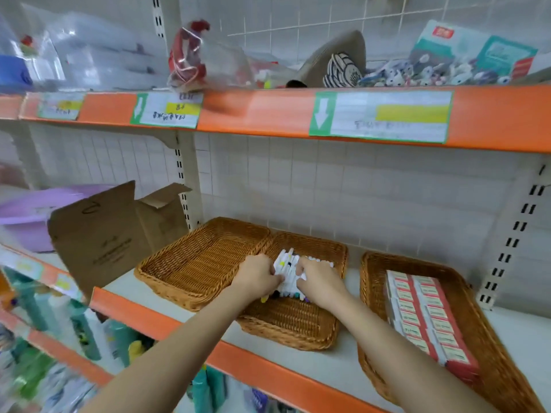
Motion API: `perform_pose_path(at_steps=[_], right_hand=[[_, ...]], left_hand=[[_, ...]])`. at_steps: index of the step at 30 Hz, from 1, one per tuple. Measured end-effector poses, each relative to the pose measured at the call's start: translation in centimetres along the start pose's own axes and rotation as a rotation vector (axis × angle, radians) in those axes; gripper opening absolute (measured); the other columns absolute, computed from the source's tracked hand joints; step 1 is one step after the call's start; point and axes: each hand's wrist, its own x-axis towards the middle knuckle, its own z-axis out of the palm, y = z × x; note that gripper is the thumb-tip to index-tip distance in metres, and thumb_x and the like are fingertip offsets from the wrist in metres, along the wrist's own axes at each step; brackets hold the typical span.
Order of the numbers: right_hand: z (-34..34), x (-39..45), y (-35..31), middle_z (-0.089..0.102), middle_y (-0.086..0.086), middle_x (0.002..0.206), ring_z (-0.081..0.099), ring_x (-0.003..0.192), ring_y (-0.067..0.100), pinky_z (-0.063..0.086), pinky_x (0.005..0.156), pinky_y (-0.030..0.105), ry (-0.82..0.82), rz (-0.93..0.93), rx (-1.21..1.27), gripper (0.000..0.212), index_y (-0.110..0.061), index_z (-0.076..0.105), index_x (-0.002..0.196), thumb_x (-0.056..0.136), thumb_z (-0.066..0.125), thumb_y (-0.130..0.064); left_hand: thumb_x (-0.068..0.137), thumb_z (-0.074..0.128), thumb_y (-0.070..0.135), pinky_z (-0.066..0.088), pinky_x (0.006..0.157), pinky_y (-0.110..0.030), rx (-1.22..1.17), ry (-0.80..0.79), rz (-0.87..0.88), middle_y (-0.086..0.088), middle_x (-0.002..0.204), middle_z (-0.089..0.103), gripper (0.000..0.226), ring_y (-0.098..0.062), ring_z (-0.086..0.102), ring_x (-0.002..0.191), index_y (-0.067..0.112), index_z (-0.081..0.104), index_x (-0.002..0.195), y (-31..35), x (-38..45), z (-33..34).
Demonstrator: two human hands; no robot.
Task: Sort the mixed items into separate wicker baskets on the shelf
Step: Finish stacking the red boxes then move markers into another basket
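Three wicker baskets stand side by side on the middle shelf. The left basket (190,263) holds nothing. In the middle basket (298,326) lies a bundle of white markers (288,272) with coloured caps. My left hand (256,275) grips the bundle from its left side and my right hand (320,281) grips it from the right, fingers curled over the markers. The right basket (489,350) holds rows of small red and white boxes (426,317).
An open cardboard box (113,234) stands left of the baskets, with a purple plastic tub (24,213) behind it. The orange-edged upper shelf (268,114) overhead carries bags, a cap and packets. Bottles fill the lower shelf at the left.
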Motion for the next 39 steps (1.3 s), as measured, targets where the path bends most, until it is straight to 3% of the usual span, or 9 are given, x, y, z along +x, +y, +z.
perform_pose_path(at_steps=[5,9,13,18,22,25,28,33,39], right_hand=[[0.4,3.1,1.1,0.055,0.015,0.125,0.057,0.111,0.035,0.048,0.083,0.035,-0.049,0.055,-0.065,0.037,-0.01,0.049,0.13,0.093,0.043,-0.014],[0.8,3.9,1.7,0.051,0.016,0.13,0.051,0.117,0.033,0.043,0.087,0.034,-0.083,0.057,-0.145,0.037,-0.006,0.049,0.128,0.096,0.043,-0.025],[1.1,4.2,1.7,0.039,0.016,0.142,0.035,0.133,0.031,0.038,0.102,0.04,-0.165,0.058,-0.25,0.049,-0.01,0.043,0.139,0.098,0.04,-0.038],[1.1,3.5,1.4,0.036,0.013,0.147,0.03,0.137,0.029,0.034,0.106,0.043,-0.152,0.057,-0.329,0.057,-0.016,0.034,0.147,0.099,0.039,-0.045],[0.7,2.5,1.1,0.028,0.012,0.153,0.022,0.142,0.028,0.022,0.113,0.041,-0.141,0.087,-0.377,0.056,-0.012,0.026,0.15,0.101,0.036,-0.039],[0.8,1.2,0.7,0.014,0.009,0.16,0.008,0.147,0.024,0.005,0.119,0.042,-0.158,0.111,-0.397,0.061,-0.012,0.016,0.154,0.102,0.032,-0.04],[0.9,-0.5,0.2,-0.005,0.004,0.162,-0.009,0.149,0.019,-0.008,0.119,0.043,-0.195,0.174,-0.388,0.07,-0.017,0.004,0.155,0.1,0.03,-0.052],[0.6,-4.1,-0.6,-0.013,-0.001,0.161,-0.015,0.148,0.015,-0.008,0.119,0.043,-0.183,0.251,-0.303,0.077,-0.024,-0.002,0.155,0.095,0.024,-0.065],[-0.4,-8.3,-0.8,-0.013,-0.002,0.161,-0.015,0.147,0.013,-0.01,0.119,0.041,-0.125,0.322,-0.243,0.076,-0.026,-0.001,0.155,0.095,0.021,-0.067]], left_hand=[[0.087,0.062,0.025,0.045,0.059,-0.03,0.079,-0.117,0.047,-0.005,0.068,0.057,0.023,-0.023,0.061,0.071,0.008,0.06,0.072,0.7,3.8,1.6],[0.091,0.059,0.025,0.049,0.074,-0.034,0.125,-0.119,0.088,-0.011,0.107,0.064,0.029,-0.026,0.062,0.094,0.007,0.054,0.113,1.3,5.8,2.4],[0.092,0.059,0.029,0.047,0.079,-0.035,0.144,-0.105,0.146,-0.013,0.113,0.063,0.034,-0.031,0.06,0.105,0.008,0.051,0.117,1.5,7.0,3.1],[0.097,0.047,0.031,0.045,0.087,-0.037,0.193,-0.11,0.239,-0.014,0.124,0.056,0.038,-0.031,0.056,0.113,0.005,0.047,0.125,1.2,7.1,3.3],[0.099,0.041,0.028,0.038,0.104,-0.037,0.319,-0.135,0.33,-0.017,0.145,0.036,0.05,-0.031,0.04,0.131,0.005,0.034,0.143,0.8,5.9,2.8],[0.1,0.039,0.03,0.028,0.111,-0.037,0.343,-0.177,0.377,-0.017,0.148,0.03,0.051,-0.03,0.029,0.136,0.004,0.032,0.143,-0.1,5.0,2.5],[0.101,0.035,0.037,0.03,0.111,-0.04,0.302,-0.25,0.395,-0.015,0.149,0.03,0.054,-0.03,0.03,0.136,0.006,0.028,0.145,-1.0,4.1,2.0],[0.101,0.022,0.051,0.006,0.12,-0.042,0.304,-0.366,0.432,-0.008,0.161,-0.005,0.067,-0.025,0.0,0.149,0.015,0.001,0.154,-1.3,2.3,1.8],[0.098,0.015,0.06,-0.008,0.119,-0.046,0.33,-0.421,0.48,-0.002,0.159,-0.019,0.069,-0.024,-0.014,0.147,0.026,-0.009,0.153,0.3,-0.4,1.8]])
